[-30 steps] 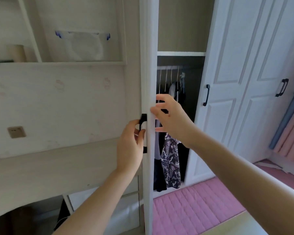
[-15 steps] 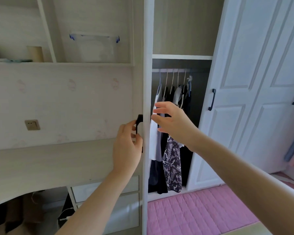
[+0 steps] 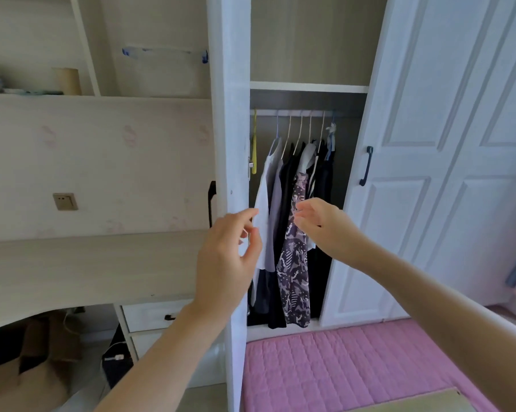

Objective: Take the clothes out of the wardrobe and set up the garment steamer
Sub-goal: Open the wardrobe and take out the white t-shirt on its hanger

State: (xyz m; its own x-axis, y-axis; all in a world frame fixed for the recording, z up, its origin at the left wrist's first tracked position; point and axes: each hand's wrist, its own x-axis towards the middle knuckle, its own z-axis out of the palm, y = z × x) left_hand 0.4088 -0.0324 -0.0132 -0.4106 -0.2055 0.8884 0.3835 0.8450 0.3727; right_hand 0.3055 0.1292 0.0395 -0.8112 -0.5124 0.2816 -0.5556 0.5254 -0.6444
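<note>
The white wardrobe door [image 3: 232,114] stands swung open, edge-on to me, its black handle [image 3: 211,203] on the far side. Inside, several garments hang from a rail [image 3: 295,113]: a white top [image 3: 264,197], a grey one, dark clothes [image 3: 289,179] and a purple patterned dress [image 3: 294,263]. My left hand [image 3: 225,263] hovers in front of the door edge, fingers apart, holding nothing. My right hand [image 3: 325,224] reaches toward the patterned dress, open and close to it. No garment steamer is visible.
A shut white wardrobe door [image 3: 399,173] with a black handle [image 3: 366,166] stands to the right. A desk [image 3: 87,269] with drawers [image 3: 158,315] lies to the left, with boxes beneath it. A pink quilted mat [image 3: 340,367] covers the floor below.
My left hand has let go of the door handle and come off the door. The door has swung wider, showing more clothes. My right hand has shifted right toward the hanging garments.
</note>
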